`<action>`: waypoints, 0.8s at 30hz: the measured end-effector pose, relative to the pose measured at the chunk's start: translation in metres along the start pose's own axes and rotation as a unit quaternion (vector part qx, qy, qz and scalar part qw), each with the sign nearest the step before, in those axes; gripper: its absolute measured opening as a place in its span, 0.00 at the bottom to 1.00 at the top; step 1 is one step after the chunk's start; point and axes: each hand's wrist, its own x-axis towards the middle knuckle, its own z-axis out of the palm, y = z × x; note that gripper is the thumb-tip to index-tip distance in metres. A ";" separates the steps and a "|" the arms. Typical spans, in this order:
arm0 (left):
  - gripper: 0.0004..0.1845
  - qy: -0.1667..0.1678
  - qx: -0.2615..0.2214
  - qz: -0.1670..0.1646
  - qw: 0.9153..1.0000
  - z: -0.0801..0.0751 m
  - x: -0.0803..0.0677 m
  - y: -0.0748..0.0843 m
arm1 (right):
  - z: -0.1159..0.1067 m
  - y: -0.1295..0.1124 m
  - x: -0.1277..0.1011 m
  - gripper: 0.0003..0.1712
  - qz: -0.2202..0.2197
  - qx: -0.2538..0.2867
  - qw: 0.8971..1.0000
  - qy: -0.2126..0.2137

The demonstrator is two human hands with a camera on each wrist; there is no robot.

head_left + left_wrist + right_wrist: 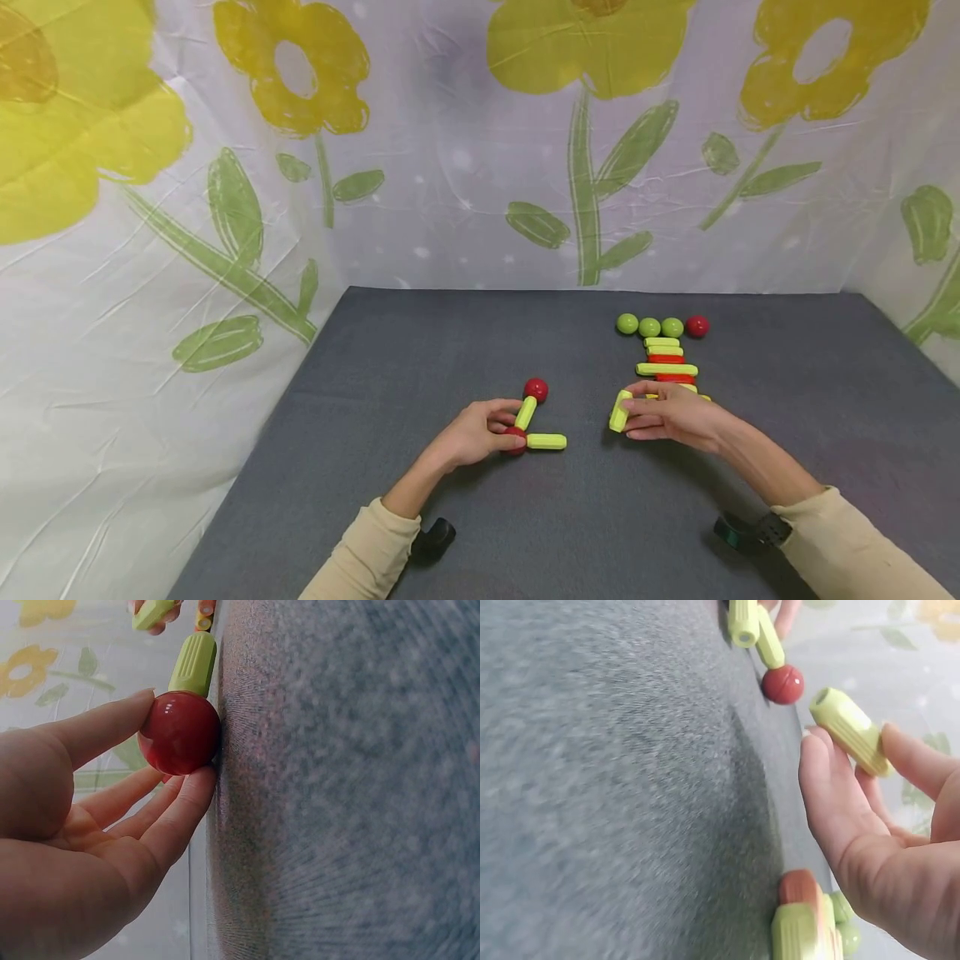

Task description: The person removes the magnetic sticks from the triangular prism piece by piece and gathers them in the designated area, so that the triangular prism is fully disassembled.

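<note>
Left hand (472, 433) pinches red ball (179, 733) joined to two green sticks; right hand (671, 414) pinches loose green stick (619, 411) above grey mat (420, 350).

I sit at what looks like a makeshift recording booth rather than a lived-in room: a table (375, 400) covered in plain grey felt, closed in on the left, far and right sides by a creased white cloth backdrop (450, 192) printed with big yellow flowers and green leaves.
</note>
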 end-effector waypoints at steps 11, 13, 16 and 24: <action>0.29 -0.001 0.001 0.000 1.000 0.000 -0.001 -0.001 | -0.010 0.012 -0.025 0.33 -0.038 0.036 0.996 0.066; 0.29 -0.001 0.001 -0.002 1.000 0.000 -0.001 -0.001 | -0.011 0.015 -0.029 0.38 -0.040 0.033 0.996 0.070; 0.29 0.000 0.003 -0.006 1.000 0.000 -0.002 -0.001 | -0.013 0.018 -0.034 0.40 -0.043 0.028 0.995 0.081; 0.29 0.002 0.008 -0.011 1.000 0.000 -0.001 0.001 | -0.015 0.023 -0.042 0.36 -0.040 0.046 0.993 0.103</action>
